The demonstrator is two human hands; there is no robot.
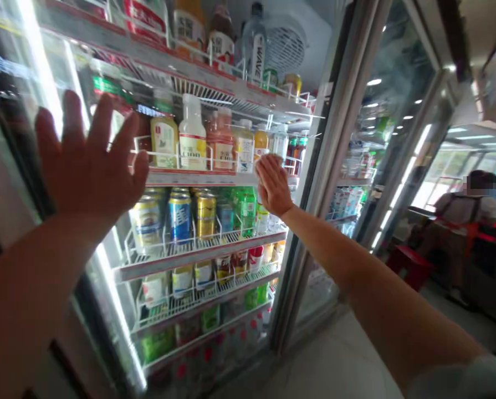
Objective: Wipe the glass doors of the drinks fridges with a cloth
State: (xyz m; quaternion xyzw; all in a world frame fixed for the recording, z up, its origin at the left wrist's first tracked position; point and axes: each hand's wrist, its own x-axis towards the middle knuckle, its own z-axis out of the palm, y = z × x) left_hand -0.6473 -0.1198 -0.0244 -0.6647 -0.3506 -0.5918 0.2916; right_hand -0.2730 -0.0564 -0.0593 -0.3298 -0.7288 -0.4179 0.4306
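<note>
My left hand [90, 160] is raised at the left with its fingers spread, palm toward the glass front of a lit drinks cooler; it holds nothing, and whether it touches the glass I cannot tell. Farther right, my right hand [275, 185] has its fingers close together over a small pale cloth [275, 158], of which only an edge shows. It is in front of the cooler's right side, near a shelf edge [198, 178]. Behind the hands stand a white-capped bottle [193, 136], a blue can [180, 216], a gold can [206, 215] and a green bottle [247, 208].
A metal door frame [314, 183] runs along the cooler's right side, with another glass-fronted cooler [351, 183] beyond. Upper shelves hold several bottles, including a clear one [255, 47]. At the far right a person [459, 216] is near a red bin-like object [409, 266].
</note>
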